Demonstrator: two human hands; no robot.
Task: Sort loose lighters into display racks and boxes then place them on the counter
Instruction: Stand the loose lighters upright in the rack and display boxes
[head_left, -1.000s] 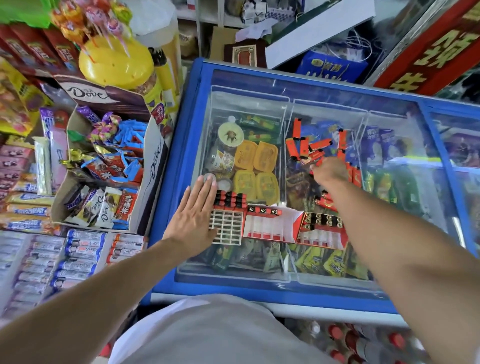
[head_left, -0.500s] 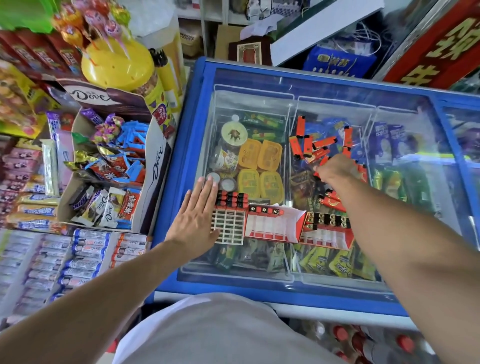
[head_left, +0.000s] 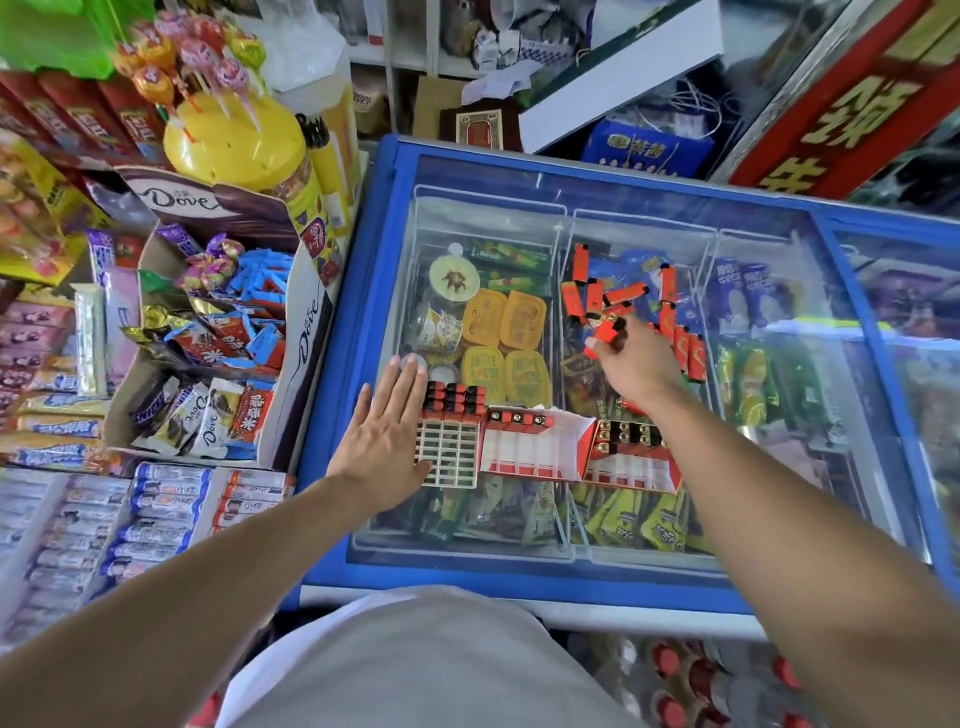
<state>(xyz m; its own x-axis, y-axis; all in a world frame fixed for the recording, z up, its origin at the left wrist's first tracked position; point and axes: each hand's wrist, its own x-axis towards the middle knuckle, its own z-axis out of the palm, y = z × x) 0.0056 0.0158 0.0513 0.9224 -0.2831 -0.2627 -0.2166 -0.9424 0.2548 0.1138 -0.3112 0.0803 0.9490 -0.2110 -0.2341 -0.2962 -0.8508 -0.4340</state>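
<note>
Several loose red lighters (head_left: 618, 296) lie scattered on the glass lid of a blue freezer (head_left: 343, 332). My right hand (head_left: 636, 364) pinches one red lighter (head_left: 605, 332) at the pile's near edge. Flat on the glass lies my left hand (head_left: 387, 431), its straight fingers against a white grid rack (head_left: 448, 457) that has a row of lighters at its far end. Two red-and-white display boxes (head_left: 535, 447) (head_left: 631, 457) stand to the right of the rack, each with a few lighters in it.
A Dove carton (head_left: 306, 343) full of sweets and a yellow lollipop jar (head_left: 234, 140) crowd the freezer's left side. Candy bars fill the shelf at lower left. More lighters (head_left: 688, 353) lie just right of my right hand. Red-capped bottles sit below the freezer front.
My right hand has closed on a red lighter from the pile and drawn back a little toward me. The left hand has stayed by the rack.
</note>
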